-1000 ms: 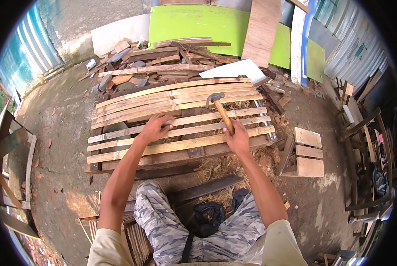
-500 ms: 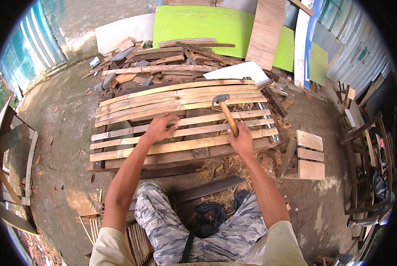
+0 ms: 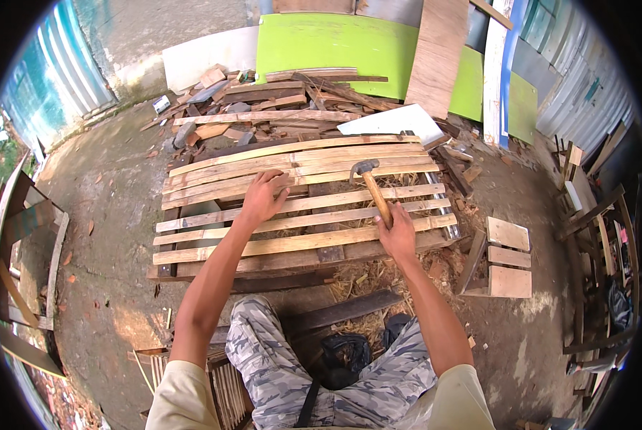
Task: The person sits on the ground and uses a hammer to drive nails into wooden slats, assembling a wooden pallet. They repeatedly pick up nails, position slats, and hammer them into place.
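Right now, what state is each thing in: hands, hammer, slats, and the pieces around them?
Left hand: pressed flat on a slat.
Right hand: closed round the hammer handle.
Hammer: head raised, above the slats.
Slats: lying side by side, gaps between.
Small slat panel: on the ground, to the right.
Scrap pile: heaped behind the slats.
Green board: leaning upright.

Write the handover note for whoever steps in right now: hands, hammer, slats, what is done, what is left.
Left hand: open, pressed flat on a pale wooden slat near the middle of the slatted wooden pallet on the ground.
Right hand: gripping the wooden-handled steel claw hammer, head raised over the far slats.
Done: pale slats lie in rows across the dark bearers.
Left: whether the slats are nailed down cannot be told; no nails show. Scrap timber pile lies beyond the pallet.
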{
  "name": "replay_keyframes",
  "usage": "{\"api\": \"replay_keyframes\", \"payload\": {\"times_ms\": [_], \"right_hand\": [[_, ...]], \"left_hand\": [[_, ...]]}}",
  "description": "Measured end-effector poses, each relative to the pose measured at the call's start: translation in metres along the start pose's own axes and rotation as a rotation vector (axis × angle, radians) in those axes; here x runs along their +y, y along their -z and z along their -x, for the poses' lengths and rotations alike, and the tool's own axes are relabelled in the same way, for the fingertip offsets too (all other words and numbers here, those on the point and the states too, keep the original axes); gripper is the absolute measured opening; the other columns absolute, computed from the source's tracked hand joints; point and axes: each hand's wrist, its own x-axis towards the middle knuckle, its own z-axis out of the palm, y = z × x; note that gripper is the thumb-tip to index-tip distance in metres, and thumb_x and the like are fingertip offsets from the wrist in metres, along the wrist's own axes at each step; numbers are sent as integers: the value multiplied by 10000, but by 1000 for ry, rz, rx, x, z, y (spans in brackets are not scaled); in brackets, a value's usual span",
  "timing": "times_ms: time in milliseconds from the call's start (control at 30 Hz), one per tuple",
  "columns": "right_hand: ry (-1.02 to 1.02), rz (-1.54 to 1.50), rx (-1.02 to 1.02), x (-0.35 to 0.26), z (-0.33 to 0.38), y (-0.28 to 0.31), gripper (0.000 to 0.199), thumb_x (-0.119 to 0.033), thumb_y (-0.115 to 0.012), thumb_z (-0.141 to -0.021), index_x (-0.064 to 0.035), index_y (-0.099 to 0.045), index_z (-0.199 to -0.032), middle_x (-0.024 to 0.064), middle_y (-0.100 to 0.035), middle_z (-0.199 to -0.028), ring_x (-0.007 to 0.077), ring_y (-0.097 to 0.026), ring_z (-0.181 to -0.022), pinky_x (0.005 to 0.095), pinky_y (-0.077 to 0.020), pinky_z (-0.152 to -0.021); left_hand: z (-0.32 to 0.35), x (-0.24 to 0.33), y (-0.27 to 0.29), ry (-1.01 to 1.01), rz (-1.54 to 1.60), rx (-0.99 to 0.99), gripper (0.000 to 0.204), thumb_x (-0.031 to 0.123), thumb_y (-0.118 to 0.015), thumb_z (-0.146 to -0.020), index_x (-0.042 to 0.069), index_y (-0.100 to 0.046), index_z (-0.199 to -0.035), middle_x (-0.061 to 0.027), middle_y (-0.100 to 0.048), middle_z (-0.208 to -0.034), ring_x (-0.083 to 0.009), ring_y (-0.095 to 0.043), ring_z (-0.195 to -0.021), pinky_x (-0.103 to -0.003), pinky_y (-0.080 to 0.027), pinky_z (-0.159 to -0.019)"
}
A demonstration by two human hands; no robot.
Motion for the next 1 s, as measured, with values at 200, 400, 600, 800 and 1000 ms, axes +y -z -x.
{"api": "replay_keyframes", "payload": {"times_ms": [200, 400, 600, 800, 1000], "right_hand": [[-25, 10, -5, 2, 1, -1, 539, -300, -651, -955, 9, -541, -1383, 305, -538, -1408, 458, -475, -1347, 509, -343, -1178], [12, -23, -14, 3, 0, 1, 531, -294, -648, -956, 16, -543, -1374, 310, -562, -1369, 450, -471, -1354, 512, -340, -1179], [6, -11, 6, -4, 0, 2, 522, -296, -647, -955, 15, -550, -1363, 302, -586, -1338, 433, -469, -1366, 506, -335, -1186], [5, -1, 16, 4, 0, 1, 525, -295, -648, -953, 9, -548, -1369, 288, -590, -1344, 423, -472, -1367, 499, -331, -1188], [-6, 3, 14, -5, 0, 1, 517, -292, -647, -953, 7, -551, -1364, 296, -579, -1358, 419, -481, -1361, 495, -326, -1191]], "left_hand": [[-13, -11, -10, 84, -46, -134, 248, 300, -708, -925, 161, -716, -1130, -104, -625, -1180, -345, -543, -1182, -496, -422, -1016], [-14, -27, -14, 61, 32, -182, 250, 266, -726, -917, 176, -677, -1145, -103, -604, -1174, -350, -519, -1180, -510, -383, -1007], [-9, -38, -11, 48, 90, -228, 263, 246, -730, -910, 177, -674, -1157, -103, -612, -1178, -341, -525, -1210, -514, -396, -1000], [-9, -30, -5, 83, 93, -255, 280, 236, -738, -903, 120, -689, -1153, -114, -651, -1207, -357, -543, -1227, -494, -406, -1053], [-14, -30, -11, 108, 49, -46, 341, 304, -715, -900, 148, -696, -1203, -108, -636, -1213, -357, -552, -1182, -512, -412, -1011]]}}
